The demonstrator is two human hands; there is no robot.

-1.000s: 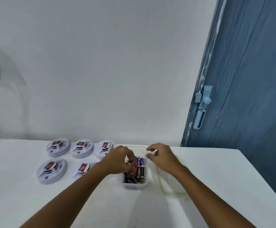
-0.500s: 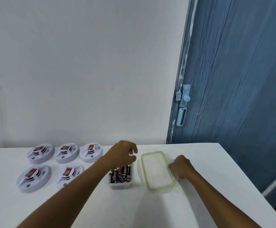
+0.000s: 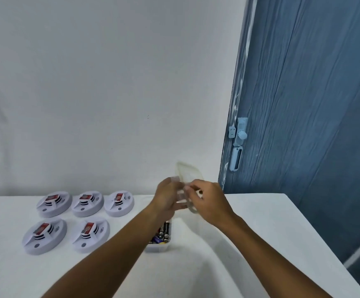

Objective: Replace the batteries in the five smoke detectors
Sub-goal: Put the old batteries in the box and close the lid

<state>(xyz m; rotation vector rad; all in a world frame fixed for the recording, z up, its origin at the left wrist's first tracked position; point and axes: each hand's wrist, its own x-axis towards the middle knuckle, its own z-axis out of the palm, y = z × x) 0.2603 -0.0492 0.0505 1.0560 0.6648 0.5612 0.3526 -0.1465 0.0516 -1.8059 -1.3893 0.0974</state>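
Two forearms reach in from the near edge of the white tabletop [image 3: 260, 222] and meet above its middle. Just below them sits a small clear container [image 3: 159, 246] of batteries [image 3: 164, 232], partly hidden by the left forearm. To its left, towards the tabletop's left side, five white smoke detectors [image 3: 84, 233] lie in two rows, two nearer and three farther, each with a red-labelled block in its centre. Above the container, the left hand [image 3: 167, 197] and the right hand [image 3: 210, 202] both pinch a clear lid [image 3: 188, 175], held tilted on edge in the air between them; motion blur hides the exact finger placement. Beyond the far edge stand a pale wall [image 3: 110, 82] and, to the right, a blue door [image 3: 303, 104] with a light-blue latch [image 3: 238, 136].
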